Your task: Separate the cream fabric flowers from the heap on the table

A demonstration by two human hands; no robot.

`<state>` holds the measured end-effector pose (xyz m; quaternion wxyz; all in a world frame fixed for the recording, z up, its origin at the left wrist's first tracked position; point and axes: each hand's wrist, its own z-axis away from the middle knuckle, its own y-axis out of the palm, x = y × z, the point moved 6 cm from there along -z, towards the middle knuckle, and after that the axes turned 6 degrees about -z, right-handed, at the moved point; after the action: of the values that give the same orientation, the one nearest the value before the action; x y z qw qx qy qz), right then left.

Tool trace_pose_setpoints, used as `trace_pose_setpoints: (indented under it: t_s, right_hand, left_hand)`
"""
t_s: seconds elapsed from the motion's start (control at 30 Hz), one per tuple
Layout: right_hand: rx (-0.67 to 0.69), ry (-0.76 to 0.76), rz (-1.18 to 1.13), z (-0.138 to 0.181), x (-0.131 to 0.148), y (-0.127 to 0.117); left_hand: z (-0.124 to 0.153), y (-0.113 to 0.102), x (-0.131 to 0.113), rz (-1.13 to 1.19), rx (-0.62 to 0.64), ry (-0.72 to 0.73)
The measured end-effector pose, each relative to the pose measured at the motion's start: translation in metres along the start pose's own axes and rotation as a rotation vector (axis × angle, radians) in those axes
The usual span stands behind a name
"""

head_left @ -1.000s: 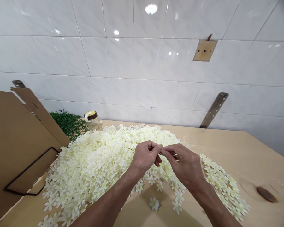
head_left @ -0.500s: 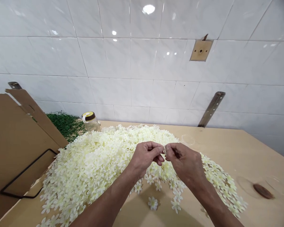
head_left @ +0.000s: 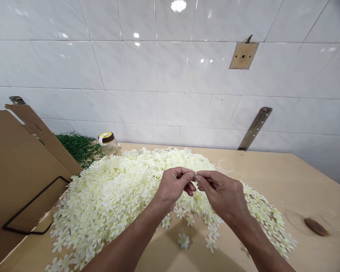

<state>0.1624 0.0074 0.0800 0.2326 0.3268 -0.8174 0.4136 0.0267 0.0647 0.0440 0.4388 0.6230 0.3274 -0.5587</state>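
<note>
A big heap of cream-white artificial flower heads (head_left: 116, 192) covers the middle of a tan wooden table (head_left: 286, 177). Above its near edge my left hand (head_left: 172, 187) and my right hand (head_left: 219, 194) meet fingertip to fingertip. Both are closed in a pinch on a small pale piece between them, too small to name. A single loose flower (head_left: 183, 240) lies on the table just below my hands. A thinner band of flowers (head_left: 272, 223) trails off to the right of my right wrist.
A brown cardboard box (head_left: 17, 166) with a black wire handle stands at the left. Behind the heap lie green plastic stems (head_left: 78, 147) and a small jar with a yellow-brown lid (head_left: 109, 142). A dark knot (head_left: 316, 226) marks the table's right side. White tiled wall behind.
My hands have stayed together in the pinch, with only small finger shifts. The view has drifted slightly.
</note>
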Motion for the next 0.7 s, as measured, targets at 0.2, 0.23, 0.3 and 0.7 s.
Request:
trace_pose_setpoints:
  t_s: [0.2, 0.23, 0.3, 0.7]
  right_hand:
    - [0.027, 0.019, -0.044, 0.0003, -0.0003, -0.0004]
    - [0.031, 0.03, -0.056, 0.0003, -0.0008, -0.0004]
    - [0.038, 0.051, -0.071, 0.0002, -0.0018, -0.0001]
    - [0.008, -0.017, 0.064, -0.0013, 0.0044, -0.0033]
  left_hand:
    - [0.0004, -0.0014, 0.0011, 0.015, 0.005, -0.02]
    - [0.0005, -0.0014, 0.0013, 0.015, 0.008, -0.022]
    - [0.0009, -0.0013, 0.0016, 0.005, 0.011, -0.016]
    - [0.0057, 0.0021, -0.0059, -0.178, -0.053, 0.029]
